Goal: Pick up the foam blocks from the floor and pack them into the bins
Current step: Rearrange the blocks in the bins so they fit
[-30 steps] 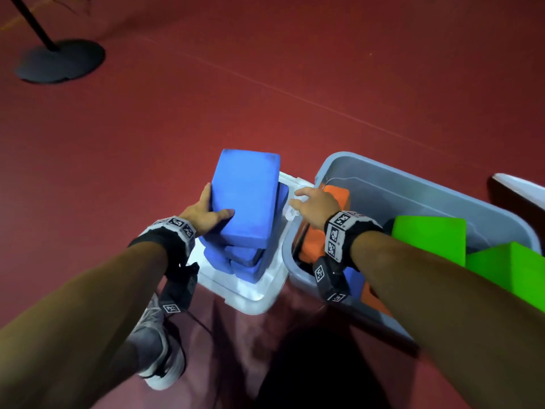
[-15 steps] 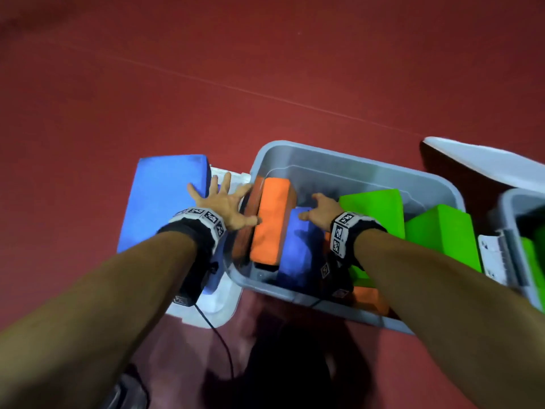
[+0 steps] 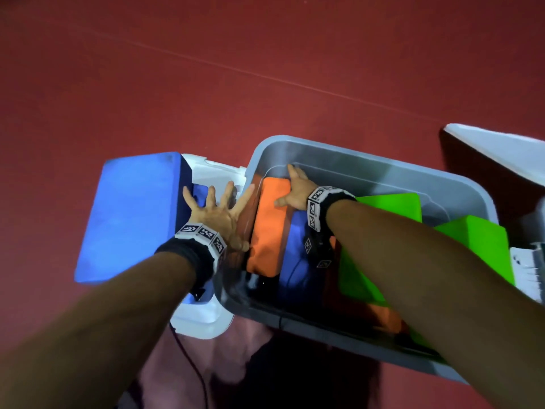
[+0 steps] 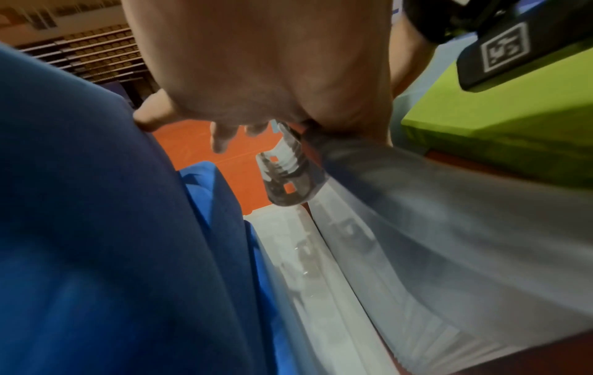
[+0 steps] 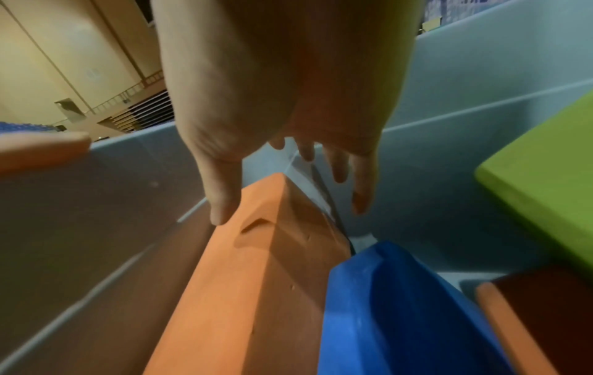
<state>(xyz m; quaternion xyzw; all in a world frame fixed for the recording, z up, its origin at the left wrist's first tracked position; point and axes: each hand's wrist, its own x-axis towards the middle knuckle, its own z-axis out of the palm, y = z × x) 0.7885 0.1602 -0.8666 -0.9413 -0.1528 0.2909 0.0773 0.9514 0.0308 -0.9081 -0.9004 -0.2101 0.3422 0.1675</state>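
Green blocks (image 3: 392, 206) beside right hand (image 3: 298, 191)

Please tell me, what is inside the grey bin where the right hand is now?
Inside the grey bin: an upright orange block under the right hand, a blue block beside it, two green blocks and another orange block. The arm hides whatever lies beneath it.

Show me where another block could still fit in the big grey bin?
The far end of the grey bin looks bare, between its far wall and the green blocks, beside the right hand. The near half is crowded: orange block, blue block, more green.
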